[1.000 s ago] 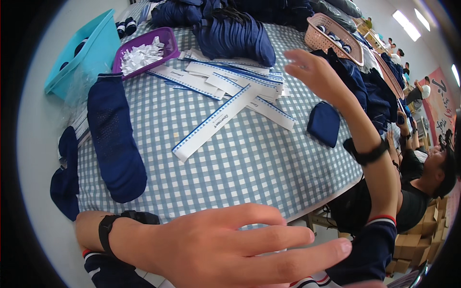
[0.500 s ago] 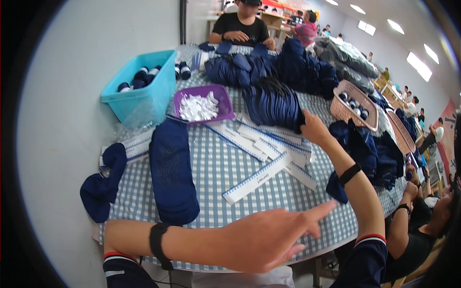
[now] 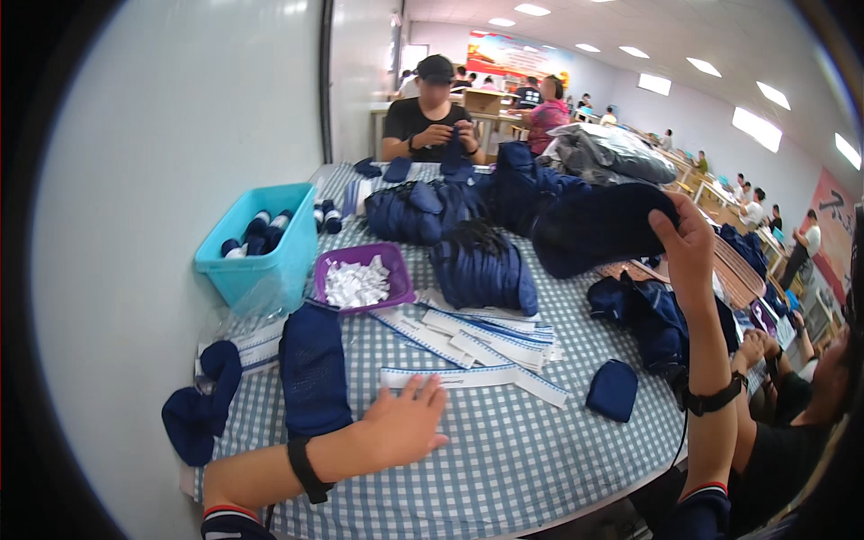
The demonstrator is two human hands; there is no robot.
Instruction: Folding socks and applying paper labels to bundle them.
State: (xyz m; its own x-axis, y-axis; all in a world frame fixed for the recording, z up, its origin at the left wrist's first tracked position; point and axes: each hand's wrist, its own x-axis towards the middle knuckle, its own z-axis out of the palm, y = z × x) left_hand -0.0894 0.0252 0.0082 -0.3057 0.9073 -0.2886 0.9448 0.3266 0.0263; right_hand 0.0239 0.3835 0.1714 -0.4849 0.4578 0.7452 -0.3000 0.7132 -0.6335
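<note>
Up above the right side of the blue-and-white checked bench (image 3: 504,463), a long, dark navy knitted sock (image 3: 594,232) hung out sideways. The right hand (image 3: 687,241) had it by one end, thumb and fingers clamped on the fabric, and the rest reached leftward with barely a droop. Light stuff, by the look of it, soft and bendy, nothing to break, and the knit probably gave enough grip against slipping. That end seemed a sound place to pinch; a second hold at the rounded far end would likely have kept it flat. Over to the left hand (image 3: 393,430): palm down, fingers spread apart, gripping nothing, tips at the lower edge of a white paper strip with a blue patterned border (image 3: 472,376). Whether they pressed on it, I couldn't tell.
</note>
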